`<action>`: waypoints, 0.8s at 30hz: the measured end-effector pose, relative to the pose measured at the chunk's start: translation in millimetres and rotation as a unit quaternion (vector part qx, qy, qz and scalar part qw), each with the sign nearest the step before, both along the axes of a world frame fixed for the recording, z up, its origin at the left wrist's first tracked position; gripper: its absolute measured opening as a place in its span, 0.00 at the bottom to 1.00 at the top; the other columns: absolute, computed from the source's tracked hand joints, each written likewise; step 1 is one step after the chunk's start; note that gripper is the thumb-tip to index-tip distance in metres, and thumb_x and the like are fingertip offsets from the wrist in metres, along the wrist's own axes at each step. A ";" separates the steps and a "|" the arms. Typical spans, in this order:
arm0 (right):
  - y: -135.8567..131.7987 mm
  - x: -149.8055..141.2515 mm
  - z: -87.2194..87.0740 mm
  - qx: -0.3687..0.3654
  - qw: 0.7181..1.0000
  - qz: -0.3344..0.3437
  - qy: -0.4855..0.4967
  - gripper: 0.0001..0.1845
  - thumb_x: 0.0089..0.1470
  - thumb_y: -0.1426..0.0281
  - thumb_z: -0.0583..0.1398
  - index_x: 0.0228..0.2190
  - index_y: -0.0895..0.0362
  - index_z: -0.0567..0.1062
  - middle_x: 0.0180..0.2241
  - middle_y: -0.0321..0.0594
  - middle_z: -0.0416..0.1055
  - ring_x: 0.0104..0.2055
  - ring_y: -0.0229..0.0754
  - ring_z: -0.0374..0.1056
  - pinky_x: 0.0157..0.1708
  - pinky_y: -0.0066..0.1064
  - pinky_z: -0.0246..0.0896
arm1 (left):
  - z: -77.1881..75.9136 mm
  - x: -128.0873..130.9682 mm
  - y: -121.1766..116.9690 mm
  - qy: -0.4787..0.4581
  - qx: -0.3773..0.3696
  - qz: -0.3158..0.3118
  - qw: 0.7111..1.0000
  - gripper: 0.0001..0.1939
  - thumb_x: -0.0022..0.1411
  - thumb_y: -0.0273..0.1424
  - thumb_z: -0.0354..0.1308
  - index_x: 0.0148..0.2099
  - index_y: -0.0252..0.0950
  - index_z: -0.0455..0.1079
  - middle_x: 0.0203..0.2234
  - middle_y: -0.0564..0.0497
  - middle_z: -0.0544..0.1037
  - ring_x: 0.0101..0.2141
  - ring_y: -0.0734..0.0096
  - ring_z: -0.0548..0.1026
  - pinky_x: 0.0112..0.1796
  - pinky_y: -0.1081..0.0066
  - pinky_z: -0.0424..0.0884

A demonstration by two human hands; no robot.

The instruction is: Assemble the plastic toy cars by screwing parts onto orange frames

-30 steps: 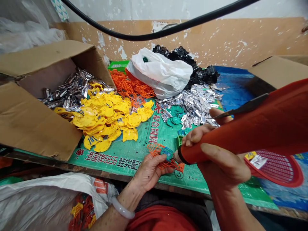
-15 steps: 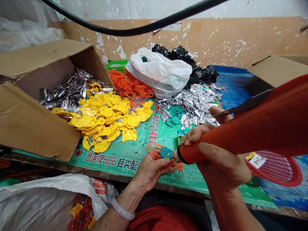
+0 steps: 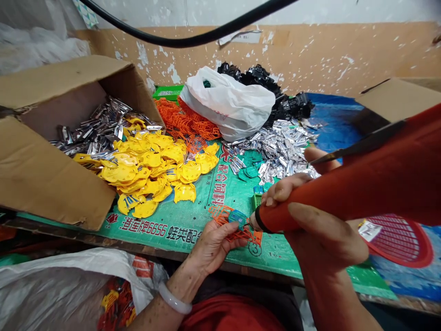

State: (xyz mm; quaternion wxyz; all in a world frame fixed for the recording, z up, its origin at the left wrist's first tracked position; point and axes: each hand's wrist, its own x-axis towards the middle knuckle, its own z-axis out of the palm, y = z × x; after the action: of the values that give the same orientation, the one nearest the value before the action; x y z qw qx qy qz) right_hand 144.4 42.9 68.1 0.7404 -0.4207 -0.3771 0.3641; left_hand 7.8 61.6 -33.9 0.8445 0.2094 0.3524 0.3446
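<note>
Near the table's front edge my left hand [image 3: 215, 241] is closed on an orange plastic lattice piece [image 3: 220, 212]. A small teal plastic part [image 3: 237, 218] lies on that piece, under the thumb and fingertips. My right hand [image 3: 317, 225] wraps round a thick red electric screwdriver [image 3: 347, 197], which has a black collar and a dark lever along its side. Its tip points left and down and meets the right side of the teal part. What sits right under the tip is too small to make out.
A tipped cardboard box [image 3: 51, 170] spills metal pieces and yellow plastic parts [image 3: 148, 174] at left. Behind are orange lattices [image 3: 186, 120], a white plastic bag [image 3: 227, 103], black parts [image 3: 299, 105] and silver metal pieces [image 3: 284, 142]. At right stands a red basket [image 3: 425, 248]. A black cable [image 3: 193, 41] hangs overhead.
The screwdriver and my right hand have shifted slightly right, with the lever now a little higher. My left hand keeps its hold, the thumb slightly higher against the teal part.
</note>
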 end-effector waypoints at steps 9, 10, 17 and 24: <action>0.3 -1.5 -1.9 -0.006 1.000 0.009 -0.024 0.09 0.36 0.71 0.67 0.23 0.53 0.73 0.22 0.33 0.69 0.24 0.41 0.66 0.27 0.39 0.67 | -2.7 0.3 0.5 -0.008 0.007 0.002 1.000 0.14 0.52 0.27 0.66 0.42 0.32 0.73 0.33 0.48 0.80 0.30 0.69 0.78 0.28 0.72 0.76; 0.5 -1.6 -2.6 -0.007 1.000 0.002 -0.022 0.09 0.36 0.71 0.67 0.25 0.52 0.73 0.23 0.33 0.69 0.24 0.41 0.66 0.28 0.39 0.66 | -3.2 0.1 0.3 -0.009 0.008 0.001 1.000 0.14 0.53 0.27 0.66 0.43 0.32 0.73 0.33 0.48 0.80 0.30 0.69 0.78 0.28 0.72 0.76; 2.3 -2.3 -3.9 -0.025 1.000 0.005 -0.001 0.13 0.34 0.73 0.66 0.27 0.52 0.71 0.23 0.33 0.69 0.24 0.41 0.65 0.27 0.39 0.65 | 0.6 1.4 0.2 -0.012 -0.005 0.002 1.000 0.17 0.50 0.27 0.68 0.44 0.31 0.72 0.33 0.47 0.80 0.29 0.69 0.78 0.27 0.73 0.76; 1.0 -2.9 -4.7 -0.015 1.000 -0.002 -0.008 0.11 0.35 0.73 0.66 0.27 0.53 0.73 0.23 0.34 0.70 0.25 0.41 0.66 0.30 0.41 0.64 | 3.0 2.0 2.0 -0.001 -0.018 0.007 1.000 0.19 0.47 0.27 0.69 0.44 0.31 0.71 0.32 0.47 0.81 0.29 0.67 0.79 0.27 0.72 0.76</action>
State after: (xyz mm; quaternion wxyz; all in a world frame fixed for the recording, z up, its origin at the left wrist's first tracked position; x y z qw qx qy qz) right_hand 141.5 43.9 63.3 0.7315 -0.4355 -0.3766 0.3652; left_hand 9.8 63.6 -30.9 0.8462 0.1912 0.3593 0.3440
